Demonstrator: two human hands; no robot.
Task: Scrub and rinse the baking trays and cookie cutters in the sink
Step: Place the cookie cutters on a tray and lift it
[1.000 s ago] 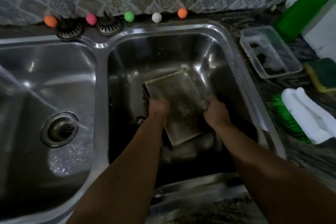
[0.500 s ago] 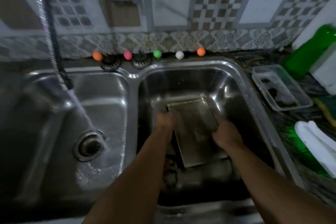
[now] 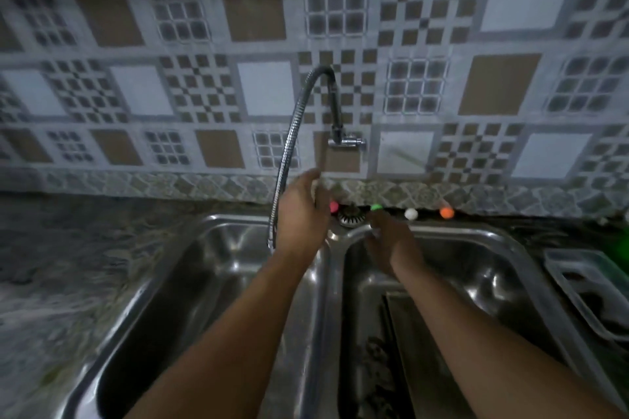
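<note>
left hand (image 3: pixel 299 214): fingers loose, empty, beside faucet hose (image 3: pixel 284 160); likely to aim it
right hand (image 3: pixel 391 245): grip unclear
baking tray (image 3: pixel 425 343): in right basin

Two bare forearms, no sleeves visible.

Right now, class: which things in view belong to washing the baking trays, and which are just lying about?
Belong to the job:
- baking tray in the right basin
- flexible tap hose
- left hand, right hand

Lying about:
- coloured balls behind the sink
- clear plastic container
- strainer
</note>
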